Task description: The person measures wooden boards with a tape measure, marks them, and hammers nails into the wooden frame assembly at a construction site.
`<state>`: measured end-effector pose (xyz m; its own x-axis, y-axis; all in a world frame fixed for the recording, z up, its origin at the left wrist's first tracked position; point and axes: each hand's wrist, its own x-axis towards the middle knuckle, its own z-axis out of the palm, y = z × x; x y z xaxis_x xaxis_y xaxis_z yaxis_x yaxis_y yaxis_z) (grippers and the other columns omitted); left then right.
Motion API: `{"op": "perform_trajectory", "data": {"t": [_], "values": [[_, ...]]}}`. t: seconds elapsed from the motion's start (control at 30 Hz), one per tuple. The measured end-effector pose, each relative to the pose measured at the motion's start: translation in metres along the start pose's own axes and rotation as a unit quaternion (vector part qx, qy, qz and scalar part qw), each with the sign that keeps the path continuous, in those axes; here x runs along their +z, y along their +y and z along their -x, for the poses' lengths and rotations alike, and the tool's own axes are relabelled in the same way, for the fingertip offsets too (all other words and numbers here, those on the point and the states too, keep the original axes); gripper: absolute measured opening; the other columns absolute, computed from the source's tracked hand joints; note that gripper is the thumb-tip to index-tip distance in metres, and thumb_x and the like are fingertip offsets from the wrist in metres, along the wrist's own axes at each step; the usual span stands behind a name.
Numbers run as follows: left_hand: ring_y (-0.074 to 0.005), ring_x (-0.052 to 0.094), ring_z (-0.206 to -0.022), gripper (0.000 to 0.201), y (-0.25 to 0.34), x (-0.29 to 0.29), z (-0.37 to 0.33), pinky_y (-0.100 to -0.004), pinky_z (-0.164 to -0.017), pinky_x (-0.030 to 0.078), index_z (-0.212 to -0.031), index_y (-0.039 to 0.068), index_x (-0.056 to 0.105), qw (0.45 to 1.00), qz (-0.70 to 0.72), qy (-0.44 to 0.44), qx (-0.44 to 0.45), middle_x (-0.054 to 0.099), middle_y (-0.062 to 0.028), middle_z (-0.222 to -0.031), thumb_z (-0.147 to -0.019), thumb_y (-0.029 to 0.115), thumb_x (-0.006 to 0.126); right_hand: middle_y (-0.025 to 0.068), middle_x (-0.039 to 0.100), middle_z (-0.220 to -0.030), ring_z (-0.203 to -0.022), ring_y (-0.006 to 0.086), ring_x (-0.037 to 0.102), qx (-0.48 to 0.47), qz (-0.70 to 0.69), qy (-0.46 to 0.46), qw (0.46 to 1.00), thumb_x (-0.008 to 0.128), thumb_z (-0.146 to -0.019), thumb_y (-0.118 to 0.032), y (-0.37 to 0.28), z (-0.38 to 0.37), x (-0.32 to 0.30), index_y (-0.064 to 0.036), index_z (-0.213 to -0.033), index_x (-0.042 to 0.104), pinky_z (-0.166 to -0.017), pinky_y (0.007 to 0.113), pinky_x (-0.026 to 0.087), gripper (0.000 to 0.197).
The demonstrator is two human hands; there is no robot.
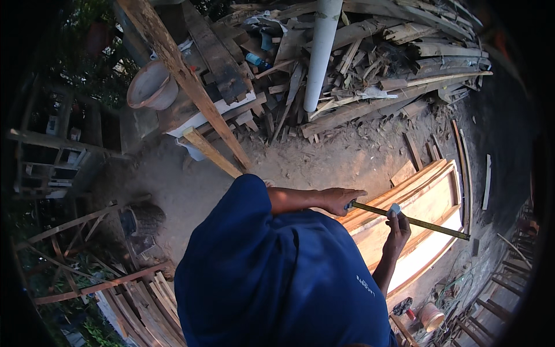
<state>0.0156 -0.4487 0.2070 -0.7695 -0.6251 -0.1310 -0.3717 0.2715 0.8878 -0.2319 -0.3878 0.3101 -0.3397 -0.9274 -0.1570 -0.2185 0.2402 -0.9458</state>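
A yellow and black tape measure blade (430, 224) stretches above a long wooden panel (376, 237), its far end free near the panel's right edge. My left hand (340, 200) is closed round the near end of the tape measure, where a bit of blue shows at the fingers; most of the case is hidden. Lower right, my right hand (398, 226) is raised beside the blade, its fingers closed on a small pale-blue block (395, 209). I cannot make out what kind of block it is, or whether that hand also touches the blade.
A big heap of scrap boards (399, 75) lies beyond, with a white pole (322, 58) before it. A leaning timber post (191, 87) and a clay-coloured basin (152, 85) stand far left. Near right are a small bucket (432, 317) and tangled cord (457, 292).
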Motion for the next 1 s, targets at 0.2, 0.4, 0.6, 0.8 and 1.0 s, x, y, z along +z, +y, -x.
{"op": "perform_trajectory", "data": {"t": [0.2,0.4,0.6,0.8,1.0], "values": [[-0.0378,0.062,-0.115,0.098,-0.019,-0.060,0.073,-0.0434,-0.096,0.052,-0.159,0.009,0.023,0.996,0.043,0.083,0.000,0.058,-0.0209,-0.128,-0.073,0.011,0.071,0.0072,0.071,-0.102,-0.096,0.0130,0.064,0.105,0.020,-0.268,0.958,0.070,-0.096,-0.017,-0.004,0.049,0.141,0.0010,-0.114,0.070,-0.091,0.031,0.050,0.025],[-0.0374,0.054,-0.128,0.073,-0.118,-0.109,0.208,-0.0423,-0.107,0.047,-0.144,0.006,0.048,0.963,0.029,0.230,-0.136,0.052,-0.0220,-0.138,-0.076,0.016,0.070,0.0055,0.071,-0.092,-0.080,0.0140,0.068,0.190,-0.060,-0.208,0.958,0.068,-0.098,-0.019,-0.027,0.054,0.199,-0.0021,-0.109,0.070,-0.072,0.028,0.054,0.020],[-0.0403,0.055,-0.123,0.059,-0.170,-0.189,0.361,-0.0451,-0.101,0.046,-0.132,-0.001,0.054,0.868,0.003,0.429,-0.252,0.054,-0.0231,-0.127,-0.079,0.015,0.072,0.0083,0.069,-0.090,-0.079,0.0146,0.067,0.209,0.076,-0.179,0.958,0.067,-0.097,-0.018,-0.003,0.065,0.215,0.0038,-0.116,0.068,-0.071,0.029,0.056,0.029],[-0.0459,0.048,-0.130,0.071,-0.206,-0.296,0.449,-0.0503,-0.106,0.044,-0.143,0.001,0.043,0.782,-0.212,0.469,-0.352,0.044,-0.0277,-0.142,-0.080,0.015,0.073,0.0109,0.069,-0.091,-0.077,0.0149,0.067,0.222,0.132,-0.216,0.942,0.069,-0.091,-0.017,-0.012,0.093,0.254,0.0042,-0.118,0.067,-0.070,0.028,0.056,0.034],[-0.0424,0.044,-0.136,0.068,-0.247,-0.326,0.459,-0.0520,-0.105,0.045,-0.148,0.011,0.042,0.753,-0.287,0.418,-0.420,0.041,-0.0208,-0.149,-0.088,0.019,0.074,0.0116,0.069,-0.093,-0.075,0.0162,0.067,0.168,0.067,-0.208,0.961,0.070,-0.091,-0.011,0.001,0.080,0.279,0.0030,-0.120,0.061,-0.069,0.028,0.056,0.033]]}}
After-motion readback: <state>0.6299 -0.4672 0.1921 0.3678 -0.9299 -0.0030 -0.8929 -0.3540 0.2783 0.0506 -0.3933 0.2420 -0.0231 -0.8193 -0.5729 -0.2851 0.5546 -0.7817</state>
